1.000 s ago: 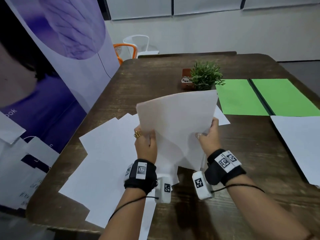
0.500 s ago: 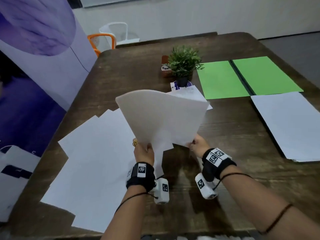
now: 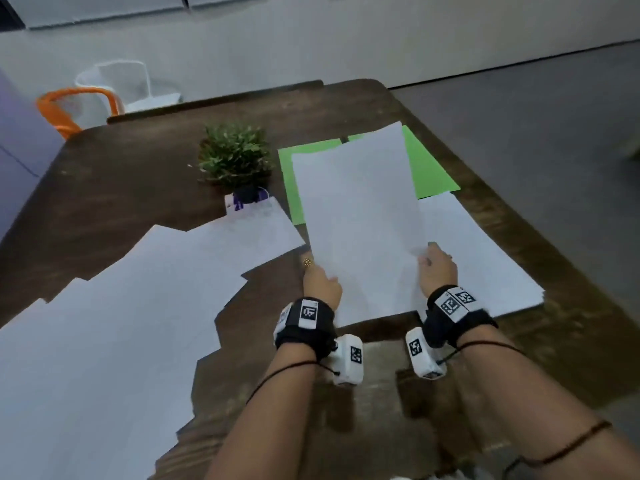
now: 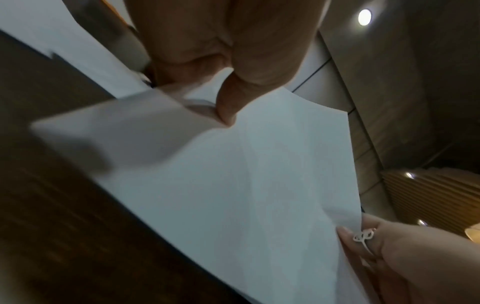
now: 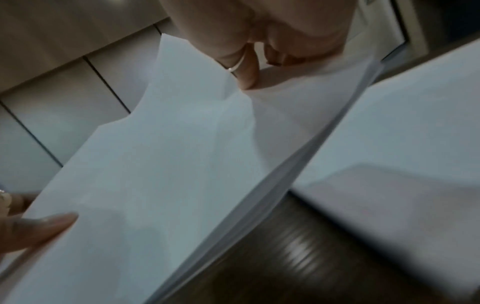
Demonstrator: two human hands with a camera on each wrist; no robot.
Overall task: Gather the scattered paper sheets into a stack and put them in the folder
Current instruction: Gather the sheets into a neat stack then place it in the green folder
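Green folder point(image 3: 429, 174) on the bench point(image 3: 138, 174) is mostly hidden by held sheets point(image 3: 360, 216). L hand point(image 3: 320, 280) & R hand point(image 3: 437, 268) each pinch a lower edge; wrist views show thumbs on top, both blurred.

Count: two hands, left hand point(image 3: 321, 284) and right hand point(image 3: 437, 269); one held bundle of sheets point(image 3: 360, 216), sheet number indeterminate; one green folder point(image 3: 427, 171); one flat paper stack point(image 3: 485, 258); one potted plant point(image 3: 235, 157); two chairs, one orange chair point(image 3: 65, 109), one white chair point(image 3: 117, 81).
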